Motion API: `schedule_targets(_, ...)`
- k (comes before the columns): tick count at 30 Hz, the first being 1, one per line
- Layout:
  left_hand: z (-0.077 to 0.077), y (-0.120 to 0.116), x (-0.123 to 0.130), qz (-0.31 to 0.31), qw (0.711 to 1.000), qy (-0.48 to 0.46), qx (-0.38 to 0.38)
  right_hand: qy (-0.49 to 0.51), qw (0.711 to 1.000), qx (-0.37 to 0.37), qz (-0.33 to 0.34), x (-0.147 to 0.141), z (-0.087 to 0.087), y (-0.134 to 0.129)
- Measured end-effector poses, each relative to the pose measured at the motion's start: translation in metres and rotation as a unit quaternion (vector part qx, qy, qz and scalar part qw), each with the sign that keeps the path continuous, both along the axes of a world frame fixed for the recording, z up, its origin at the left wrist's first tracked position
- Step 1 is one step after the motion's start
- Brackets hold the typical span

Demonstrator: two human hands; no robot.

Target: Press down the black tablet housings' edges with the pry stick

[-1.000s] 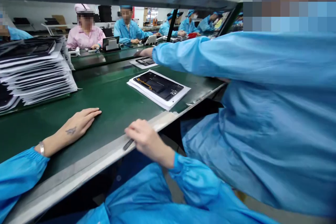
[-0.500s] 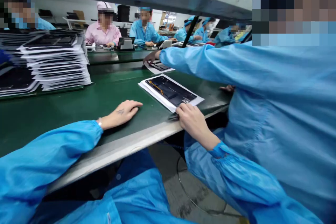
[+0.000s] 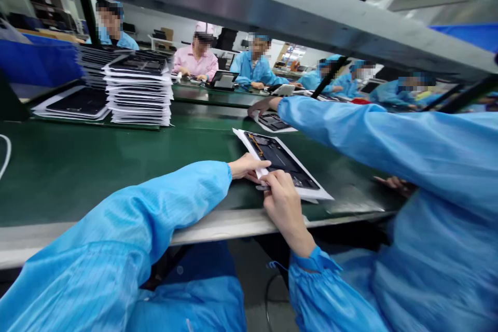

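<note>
A black tablet housing (image 3: pixel 282 158) with an orange flex cable along its left end lies on white paper (image 3: pixel 317 193) near the bench's front edge. My left hand (image 3: pixel 248 166) is closed on its near left edge, thumb on top and fingers beneath the paper. Right beside it, my right hand (image 3: pixel 283 194) is pinched at the near edge of the housing. A slim metallic tool (image 3: pixel 263 187), perhaps tweezers, pokes out from the right hand's fingers; most of it is hidden.
A tall stack of black panels interleaved with white paper (image 3: pixel 138 96) stands at the back left, beside a blue bin (image 3: pixel 41 59). A co-worker's sleeve (image 3: pixel 330 116) reaches in from the right over another panel (image 3: pixel 274 122). A metal beam (image 3: pixel 249 0) crosses overhead.
My left hand has moved right from the bare bench and taken hold of the housing's edge with its paper. My right hand stays at the near edge. The view has turned left.
</note>
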State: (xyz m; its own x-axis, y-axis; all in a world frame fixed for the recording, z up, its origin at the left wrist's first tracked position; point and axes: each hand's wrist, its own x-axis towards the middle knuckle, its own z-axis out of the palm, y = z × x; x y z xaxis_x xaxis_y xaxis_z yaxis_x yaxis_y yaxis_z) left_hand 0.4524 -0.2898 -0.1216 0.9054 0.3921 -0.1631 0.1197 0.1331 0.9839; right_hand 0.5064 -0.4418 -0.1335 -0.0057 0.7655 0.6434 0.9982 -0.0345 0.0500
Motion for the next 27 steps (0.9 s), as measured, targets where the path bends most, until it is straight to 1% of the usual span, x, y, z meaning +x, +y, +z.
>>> schedule_targets(3, -0.003, 0.011, -0.005, 0.008, 1.0, 0.028, -0.001, 0.024, 0.999, 0.014, 0.039, -0.012, 0.001, 0.009)
schedule_targets(5, -0.006, 0.019, -0.017, 0.016, 0.999, 0.042, 0.005, 0.038, 0.997, 0.021, 0.064, -0.023, 0.001, 0.013)
schedule_targets(8, -0.011, 0.036, -0.048, 0.04, 0.998, 0.05, 0.024, 0.063, 0.993, 0.037, 0.094, -0.035, 0.003, 0.014)
schedule_targets(10, -0.011, 0.051, -0.074, 0.07, 0.995, 0.056, 0.042, 0.081, 0.99, 0.05, 0.106, -0.038, 0.006, 0.013)
schedule_targets(13, -0.006, 0.075, -0.112, 0.115, 0.988, 0.075, 0.076, 0.1, 0.986, 0.058, 0.118, -0.038, 0.013, 0.013)
schedule_targets(15, 0.0, 0.088, -0.134, 0.133, 0.981, 0.099, 0.102, 0.106, 0.984, 0.054, 0.129, -0.038, 0.02, 0.016)
schedule_targets(17, 0.006, 0.094, -0.152, 0.141, 0.973, 0.123, 0.134, 0.109, 0.983, 0.045, 0.141, -0.039, 0.027, 0.023)
schedule_targets(19, 0.012, 0.094, -0.168, 0.14, 0.965, 0.141, 0.172, 0.109, 0.982, 0.03, 0.153, -0.042, 0.035, 0.035)
schedule_targets(21, 0.019, 0.09, -0.18, 0.142, 0.951, 0.162, 0.223, 0.107, 0.981, 0.002, 0.164, -0.045, 0.043, 0.052)
schedule_targets(23, 0.028, 0.085, -0.192, 0.153, 0.925, 0.19, 0.291, 0.102, 0.977, -0.04, 0.181, -0.046, 0.049, 0.072)
schedule_targets(25, 0.037, 0.08, -0.205, 0.169, 0.887, 0.215, 0.372, 0.094, 0.969, -0.097, 0.207, -0.045, 0.051, 0.091)
schedule_targets(27, 0.045, 0.074, -0.221, 0.179, 0.847, 0.224, 0.449, 0.086, 0.955, -0.154, 0.238, -0.043, 0.048, 0.107)
